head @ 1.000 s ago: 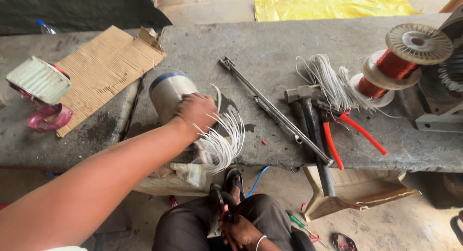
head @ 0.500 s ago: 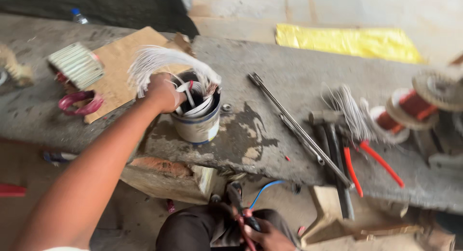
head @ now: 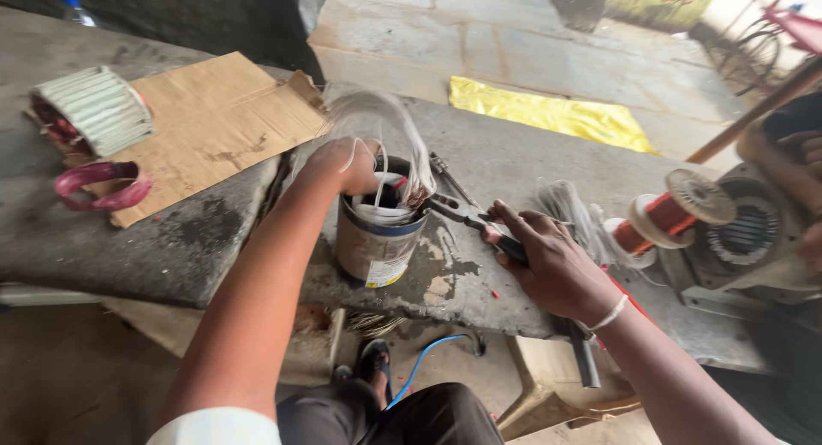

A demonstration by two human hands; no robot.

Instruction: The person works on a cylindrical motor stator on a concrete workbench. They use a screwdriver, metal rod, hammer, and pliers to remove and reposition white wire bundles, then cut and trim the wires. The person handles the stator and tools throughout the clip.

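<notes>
A bundle of white insulating sleeves is gripped in the left hand and is now held directly over the open metal can, its looped ends drooping into the can's mouth. A second earlier the same bundle is shown pressed low at the bench edge beside the can; half a second earlier it is shown lifted above the rim. The bundle has thus been carried up and over, and the can, lying on its side at first, now stands upright on the concrete bench, under the left hand.

The right hand, formerly down in the lap, has been brought up onto the bench and is closed around the handle of a pair of pliers, whose jaws point toward the can, just beside it. It is judged that the sleeves are being dipped or stowed while the tool is taken up.

Beyond the right hand are placed a loose hank of white wire, a spool of copper winding wire and a motor stator. Beyond the left hand lie a cardboard sheet, a ribbed motor housing and a pink tape ring.
</notes>
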